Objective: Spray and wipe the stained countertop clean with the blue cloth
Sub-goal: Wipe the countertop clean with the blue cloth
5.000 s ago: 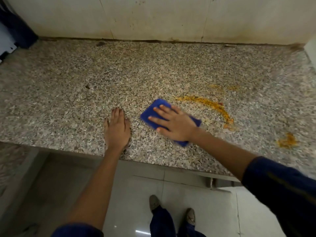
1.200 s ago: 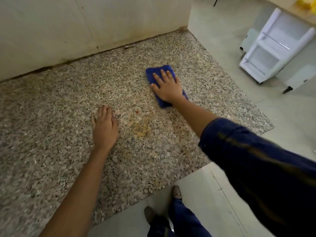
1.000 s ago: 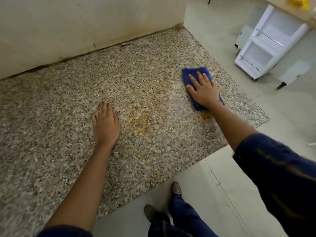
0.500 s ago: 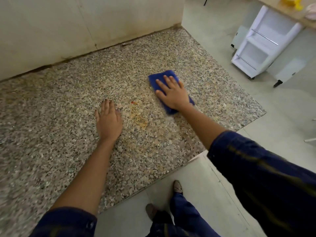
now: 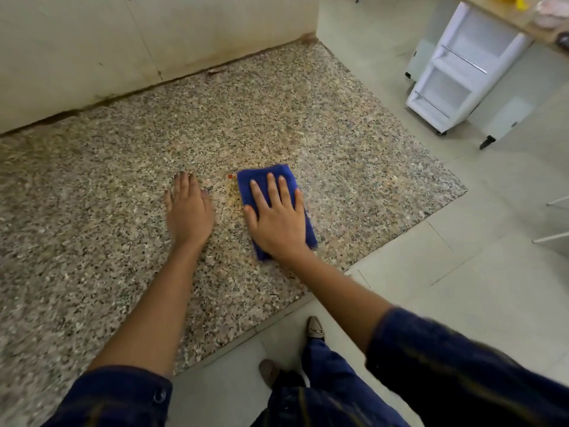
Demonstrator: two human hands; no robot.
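A folded blue cloth point(image 5: 264, 180) lies flat on the speckled granite countertop point(image 5: 92, 226). My right hand point(image 5: 277, 220) presses down on it with fingers spread, covering most of the cloth. A faint orange stain point(image 5: 230, 192) shows just left of the cloth's edge. My left hand point(image 5: 188, 211) rests palm down on the bare stone beside that stain, fingers together, holding nothing. No spray bottle is in view.
A stained cream wall point(image 5: 154, 41) backs the countertop. The counter's right end point(image 5: 431, 180) and front edge drop to a tiled floor point(image 5: 462, 288). A white wheeled cabinet point(image 5: 455, 75) stands at the upper right. My shoes point(image 5: 314, 328) show below the front edge.
My right hand has slid the cloth left and nearer me, onto the orange stain beside my left hand. The stain is now mostly covered. My left hand has stayed put.
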